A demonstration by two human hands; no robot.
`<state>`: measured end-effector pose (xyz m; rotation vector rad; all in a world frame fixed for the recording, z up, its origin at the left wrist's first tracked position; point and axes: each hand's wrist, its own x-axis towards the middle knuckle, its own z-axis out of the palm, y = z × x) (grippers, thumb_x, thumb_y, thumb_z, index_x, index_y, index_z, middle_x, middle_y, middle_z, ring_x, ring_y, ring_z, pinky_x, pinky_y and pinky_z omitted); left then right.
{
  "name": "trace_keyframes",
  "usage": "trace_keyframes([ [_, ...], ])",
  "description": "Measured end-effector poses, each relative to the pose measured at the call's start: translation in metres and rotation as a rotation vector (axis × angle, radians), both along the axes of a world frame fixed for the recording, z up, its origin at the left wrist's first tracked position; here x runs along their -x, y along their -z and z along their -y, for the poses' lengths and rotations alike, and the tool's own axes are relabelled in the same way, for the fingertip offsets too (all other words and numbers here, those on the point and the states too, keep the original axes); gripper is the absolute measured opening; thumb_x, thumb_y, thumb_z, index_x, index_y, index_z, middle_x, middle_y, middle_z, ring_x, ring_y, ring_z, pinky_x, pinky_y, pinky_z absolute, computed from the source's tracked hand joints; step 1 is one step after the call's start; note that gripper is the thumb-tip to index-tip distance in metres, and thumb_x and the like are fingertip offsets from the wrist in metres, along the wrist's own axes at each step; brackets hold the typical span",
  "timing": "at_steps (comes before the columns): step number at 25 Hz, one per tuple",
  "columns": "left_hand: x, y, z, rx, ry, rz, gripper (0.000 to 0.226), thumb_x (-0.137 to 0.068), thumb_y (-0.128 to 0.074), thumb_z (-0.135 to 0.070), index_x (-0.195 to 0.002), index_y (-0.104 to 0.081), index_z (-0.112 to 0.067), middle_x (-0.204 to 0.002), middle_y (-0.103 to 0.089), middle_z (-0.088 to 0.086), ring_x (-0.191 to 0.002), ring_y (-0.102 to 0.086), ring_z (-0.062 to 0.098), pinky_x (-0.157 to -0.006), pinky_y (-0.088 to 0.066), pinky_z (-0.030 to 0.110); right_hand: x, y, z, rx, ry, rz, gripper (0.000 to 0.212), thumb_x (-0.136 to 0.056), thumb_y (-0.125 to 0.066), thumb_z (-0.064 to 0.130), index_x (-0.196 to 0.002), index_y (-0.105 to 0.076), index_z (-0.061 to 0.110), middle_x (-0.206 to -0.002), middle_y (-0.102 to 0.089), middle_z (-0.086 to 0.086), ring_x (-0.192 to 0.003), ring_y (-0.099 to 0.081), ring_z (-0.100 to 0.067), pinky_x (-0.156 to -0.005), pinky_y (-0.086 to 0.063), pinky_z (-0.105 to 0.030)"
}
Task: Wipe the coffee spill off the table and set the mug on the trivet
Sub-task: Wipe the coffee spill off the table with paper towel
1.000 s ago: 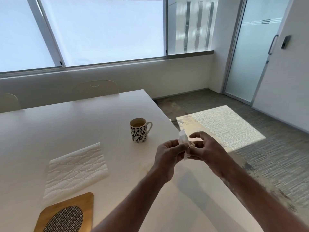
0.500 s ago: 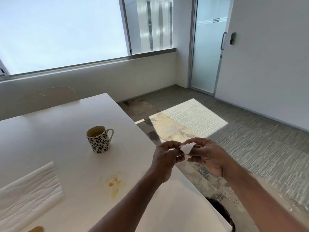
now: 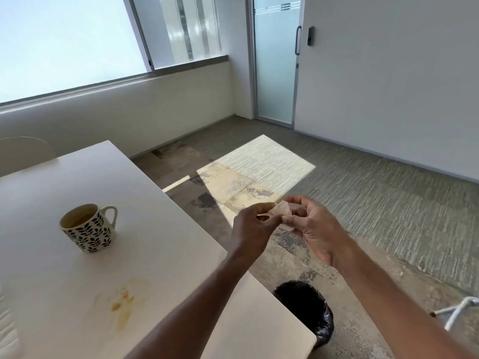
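White crumpled tissue (image 3: pixel 281 211), held in the air past the right edge of the table (image 3: pixel 168 242).
Your left hand (image 3: pixel 252 226) and right hand (image 3: pixel 313 229) both pinch the tissue with curled fingers, above the floor. The patterned mug (image 3: pixel 86 229) stands upright on the table; the brown coffee spill (image 3: pixel 121 304) lies nearer you, apart from the mug.

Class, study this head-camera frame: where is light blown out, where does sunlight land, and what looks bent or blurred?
Head view: the window is blown out to white; a hard sunlit patch lies on the floor beyond the table; the window sill bows from wide-angle distortion; the paper towel at the left edge is smeared, the mug sharp.
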<state>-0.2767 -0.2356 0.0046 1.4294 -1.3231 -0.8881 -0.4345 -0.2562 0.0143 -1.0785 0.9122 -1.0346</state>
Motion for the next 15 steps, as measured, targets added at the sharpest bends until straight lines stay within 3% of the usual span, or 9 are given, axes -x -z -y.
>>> trace_keyframes([
  [3, 0.012, 0.009, 0.010, 0.033, 0.061, -0.004, 0.025, -0.069, -0.074, -0.051, -0.088, -0.078, -0.035, -0.067, -0.073, -0.002, -0.063, -0.063, 0.014, -0.066, -0.058, 0.054, 0.014, 0.005, -0.003, 0.215, 0.043, -0.253, 0.044, -0.074, -0.080, 0.021, -0.116, -0.067, 0.020, -0.100, -0.076, -0.002, -0.091, -0.073, -0.012, -0.068, -0.054, -0.015],
  [7, 0.022, 0.024, 0.017, -0.014, 0.087, -0.156, 0.024, -0.074, -0.075, -0.042, -0.089, -0.079, -0.023, -0.081, -0.077, 0.009, -0.082, -0.072, 0.040, -0.081, -0.054, 0.064, 0.031, 0.007, 0.000, 0.546, 0.006, -0.782, 0.055, -0.076, -0.081, 0.030, -0.127, -0.061, 0.037, -0.114, -0.066, 0.021, -0.096, -0.065, 0.002, -0.079, -0.047, -0.007],
  [10, 0.030, 0.028, 0.023, -0.030, 0.208, -0.170, 0.017, -0.084, -0.070, -0.034, -0.095, -0.079, -0.024, -0.089, -0.077, 0.010, -0.089, -0.071, 0.040, -0.089, -0.053, 0.062, 0.038, 0.015, 0.002, 0.651, 0.141, -0.765, 0.040, -0.076, -0.081, 0.023, -0.114, -0.071, 0.030, -0.101, -0.069, 0.011, -0.091, -0.066, -0.006, -0.080, -0.056, -0.024],
  [12, 0.034, 0.027, 0.027, -0.068, 0.304, -0.176, 0.022, -0.091, -0.064, -0.015, -0.094, -0.079, -0.031, -0.090, -0.076, 0.005, -0.086, -0.068, 0.026, -0.092, -0.055, 0.048, 0.045, 0.029, 0.004, 0.706, 0.195, -0.704, 0.028, -0.077, -0.079, 0.015, -0.104, -0.075, 0.023, -0.097, -0.069, 0.005, -0.087, -0.068, -0.006, -0.077, -0.058, -0.022],
  [15, 0.034, 0.039, 0.032, -0.109, 0.297, 0.046, 0.030, -0.095, -0.060, -0.011, -0.102, -0.075, -0.036, -0.098, -0.069, 0.001, -0.090, -0.064, 0.021, -0.098, -0.051, 0.050, 0.053, 0.072, 0.008, 0.862, 0.328, -0.832, 0.026, -0.081, -0.075, 0.008, -0.106, -0.074, 0.017, -0.103, -0.067, 0.004, -0.092, -0.067, -0.005, -0.081, -0.056, -0.016],
])
